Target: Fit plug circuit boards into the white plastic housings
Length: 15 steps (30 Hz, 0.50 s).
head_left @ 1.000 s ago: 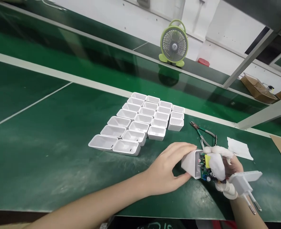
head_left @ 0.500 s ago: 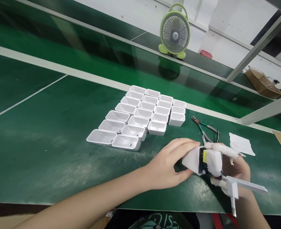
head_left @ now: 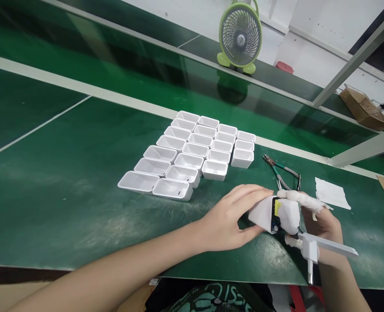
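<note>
Near the bench's front edge, my left hand (head_left: 232, 216) is closed around a white plastic charger case (head_left: 260, 214), its open end facing right. A circuit board (head_left: 275, 212) with a yellow part and a white block (head_left: 288, 216) sits partly inside that opening. My right hand (head_left: 320, 219), with white coverings on its fingers, grips the board's outer end; the exact finger contact is partly hidden. Below it, a white plug cover (head_left: 328, 245) with a metal-tipped pin pointing down hangs by the board's outer end.
Several rows of open white cases (head_left: 192, 149) stand left of my hands. Behind my right hand lie cutting pliers (head_left: 281, 171) and a white paper piece (head_left: 332, 193). A green fan (head_left: 240, 39) stands on the back ledge, and a metal post (head_left: 354, 54) rises at right.
My right hand has moved slightly left, bringing the board and white block closer into the case. The plug cover has shifted left with it. My left hand keeps its hold.
</note>
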Each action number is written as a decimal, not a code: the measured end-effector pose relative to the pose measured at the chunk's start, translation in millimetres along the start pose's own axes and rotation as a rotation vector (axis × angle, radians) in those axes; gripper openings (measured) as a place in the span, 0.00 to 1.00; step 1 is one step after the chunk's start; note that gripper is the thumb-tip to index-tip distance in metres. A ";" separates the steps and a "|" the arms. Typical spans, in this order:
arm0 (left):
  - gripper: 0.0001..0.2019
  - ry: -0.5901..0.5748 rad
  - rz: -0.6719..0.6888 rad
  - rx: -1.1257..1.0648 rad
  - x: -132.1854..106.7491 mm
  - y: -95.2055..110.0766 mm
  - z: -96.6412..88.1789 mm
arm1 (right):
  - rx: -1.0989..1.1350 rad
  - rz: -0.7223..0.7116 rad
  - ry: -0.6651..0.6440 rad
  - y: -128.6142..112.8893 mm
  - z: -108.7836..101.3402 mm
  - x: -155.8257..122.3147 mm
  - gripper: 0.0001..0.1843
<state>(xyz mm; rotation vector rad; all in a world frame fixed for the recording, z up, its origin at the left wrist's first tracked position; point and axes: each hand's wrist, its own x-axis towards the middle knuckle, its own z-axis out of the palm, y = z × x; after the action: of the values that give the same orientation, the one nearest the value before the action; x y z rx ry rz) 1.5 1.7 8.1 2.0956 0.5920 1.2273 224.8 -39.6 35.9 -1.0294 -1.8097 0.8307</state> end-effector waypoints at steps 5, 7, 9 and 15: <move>0.26 -0.007 -0.005 -0.002 -0.1 0.5 -0.8 | -0.003 0.000 0.003 -0.9 0.0 -1.1 0.36; 0.26 -0.007 -0.009 -0.003 -0.1 0.7 -0.8 | -0.027 0.020 0.009 -3.9 0.2 0.3 0.34; 0.27 -0.001 -0.005 -0.001 -0.2 0.7 -0.7 | -0.035 0.023 0.009 -6.6 0.6 2.1 0.32; 0.28 0.003 -0.005 0.017 -1.6 0.3 0.4 | -0.040 -0.072 -0.017 -4.2 0.3 2.0 0.37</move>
<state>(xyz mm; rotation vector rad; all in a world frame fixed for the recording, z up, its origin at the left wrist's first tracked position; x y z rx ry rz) 1.1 0.4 7.2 2.1057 0.6103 1.2271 222.6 -39.7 40.0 -0.9792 -1.8730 0.7650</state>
